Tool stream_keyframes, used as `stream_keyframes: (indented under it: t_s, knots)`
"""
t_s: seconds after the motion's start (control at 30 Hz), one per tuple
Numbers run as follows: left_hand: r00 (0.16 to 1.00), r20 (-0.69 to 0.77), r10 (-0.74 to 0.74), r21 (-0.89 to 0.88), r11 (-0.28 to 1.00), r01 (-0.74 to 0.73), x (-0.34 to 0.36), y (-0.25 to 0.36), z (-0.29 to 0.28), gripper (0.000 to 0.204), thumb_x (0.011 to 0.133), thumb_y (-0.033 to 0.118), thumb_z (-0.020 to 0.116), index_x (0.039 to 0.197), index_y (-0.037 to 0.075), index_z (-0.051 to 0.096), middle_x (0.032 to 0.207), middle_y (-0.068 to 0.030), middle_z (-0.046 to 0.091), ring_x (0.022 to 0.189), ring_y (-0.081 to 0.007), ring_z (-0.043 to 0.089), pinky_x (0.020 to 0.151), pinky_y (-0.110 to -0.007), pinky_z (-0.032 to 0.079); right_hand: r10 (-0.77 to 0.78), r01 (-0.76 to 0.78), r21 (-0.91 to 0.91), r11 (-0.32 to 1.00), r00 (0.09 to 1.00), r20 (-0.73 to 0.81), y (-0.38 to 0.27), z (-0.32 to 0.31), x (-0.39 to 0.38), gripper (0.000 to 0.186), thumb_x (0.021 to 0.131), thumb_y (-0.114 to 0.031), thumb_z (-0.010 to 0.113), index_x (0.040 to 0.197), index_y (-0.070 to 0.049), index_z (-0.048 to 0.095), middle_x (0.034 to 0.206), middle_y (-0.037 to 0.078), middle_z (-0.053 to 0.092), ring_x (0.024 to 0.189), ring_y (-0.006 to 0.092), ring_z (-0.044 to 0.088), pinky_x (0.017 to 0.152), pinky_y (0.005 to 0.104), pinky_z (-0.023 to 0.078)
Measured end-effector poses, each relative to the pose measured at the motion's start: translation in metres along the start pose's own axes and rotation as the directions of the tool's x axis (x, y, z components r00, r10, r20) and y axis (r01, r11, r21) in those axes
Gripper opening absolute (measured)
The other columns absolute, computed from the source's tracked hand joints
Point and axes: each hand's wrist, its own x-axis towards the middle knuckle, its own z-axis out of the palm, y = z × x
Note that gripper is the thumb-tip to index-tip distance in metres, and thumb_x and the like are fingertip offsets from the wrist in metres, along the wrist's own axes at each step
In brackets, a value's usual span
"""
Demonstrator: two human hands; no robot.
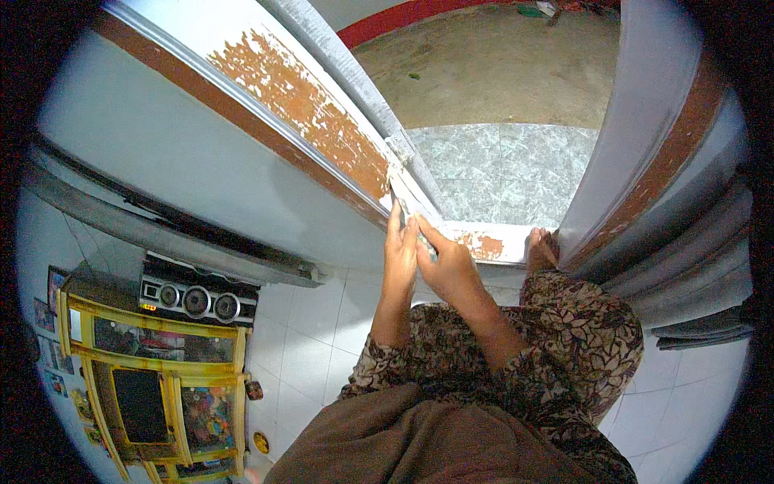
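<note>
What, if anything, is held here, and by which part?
A slim, grey, metal-looking tool: the right hand grips its rear, the left hand has fingers along its front; its full shape is hidden.

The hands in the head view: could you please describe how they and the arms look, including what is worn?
The bare left hand and bare right hand have no gloves; no watch or bracelet shows. Dark fabric sleeves with a pale, leaf-like print leave the lower forearms uncovered.
</note>
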Motion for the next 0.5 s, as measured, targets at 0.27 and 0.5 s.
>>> stream_keyframes:
  t_s: [0.27, 0.5]
  knots:
    - [1.0, -0.004, -0.01, 0.033, 0.999, 0.01, -0.009, 0.004, -0.002, 0.055, 0.099, 0.016, 0.045, 0.145, 0.001, 0.021, 0.126, -0.0135, 0.05, 0.108, -0.0154, 0.05, 0.092, -0.027, 0.041, 0.061, -0.058, -0.052, 0.997, 0.996, 0.065, -0.003, -0.001, -0.007, 0.046, 0.086, -0.012, 0.056, 0.131, -0.004, 0.049, 0.109, 0.03, 0.059, 0.103, 0.0387, 0.06, 0.084, 0.0384, 0.049]
    - [0.999, 0.034, -0.021, -0.048, 0.999, 0.022, -0.011, 0.008, -0.011, 0.053, 0.098, 0.015, 0.046, 0.144, 0.001, 0.025, 0.127, -0.0128, 0.05, 0.109, -0.0154, 0.05, 0.092, -0.028, 0.042, -0.128, 0.12, -0.065, 0.991, 0.983, -0.133, -0.007, 0.018, -0.013, 0.047, 0.086, -0.021, 0.054, 0.132, -0.012, 0.049, 0.087, 0.029, 0.062, 0.08, 0.0428, 0.063, 0.072, 0.0477, 0.05]
